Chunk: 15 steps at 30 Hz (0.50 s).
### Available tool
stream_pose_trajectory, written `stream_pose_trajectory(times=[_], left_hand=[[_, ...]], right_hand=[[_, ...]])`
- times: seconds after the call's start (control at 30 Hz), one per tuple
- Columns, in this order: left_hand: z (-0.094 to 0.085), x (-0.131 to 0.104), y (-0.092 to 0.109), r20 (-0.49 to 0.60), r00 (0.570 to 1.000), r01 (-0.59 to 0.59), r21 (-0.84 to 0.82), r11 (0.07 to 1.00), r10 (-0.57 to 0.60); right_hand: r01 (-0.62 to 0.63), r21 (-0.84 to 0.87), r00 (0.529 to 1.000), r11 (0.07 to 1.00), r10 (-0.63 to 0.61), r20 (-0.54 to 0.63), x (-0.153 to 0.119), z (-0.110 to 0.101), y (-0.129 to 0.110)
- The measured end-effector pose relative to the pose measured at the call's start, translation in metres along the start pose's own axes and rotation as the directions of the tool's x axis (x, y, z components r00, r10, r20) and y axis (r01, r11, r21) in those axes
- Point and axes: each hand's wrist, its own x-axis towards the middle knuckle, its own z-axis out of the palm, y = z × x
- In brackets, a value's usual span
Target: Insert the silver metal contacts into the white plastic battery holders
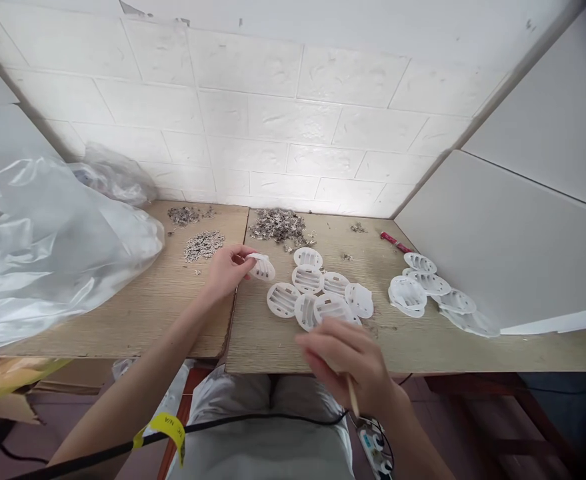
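Observation:
My left hand pinches a white round plastic battery case by its edge, tilted just above the table. Closed round a thin wooden stick is my right hand, nearer the table's front edge. One end of the stick shows below the fist; the other end is hidden by the fingers. Between and beyond my hands lies a cluster of several similar white cases, some overlapping, with slotted channels facing up. My right hand partly covers the nearest ones.
Small metal pieces lie in a dark pile and a lighter pile. More white cases and a red pen-like object sit at right. A big plastic bag covers the left. A black cable crosses my lap.

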Motion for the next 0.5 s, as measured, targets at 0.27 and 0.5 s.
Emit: stream_pose_trajectory(times=[0.27, 0.5], left_hand=[[0.005, 0.000, -0.001, 0.062, 0.998, -0.005, 0.017, 1.000, 0.004], [0.006, 0.002, -0.004, 0.076, 0.997, -0.016, 0.033, 0.999, 0.014]], right_hand=[[-0.497, -0.036, 0.734, 0.867, 0.442, 0.515, -0.098, 0.023, -0.018], [-0.505, -0.257, 0.591, 0.824, 0.547, 0.592, -0.115, 0.100, 0.028]])
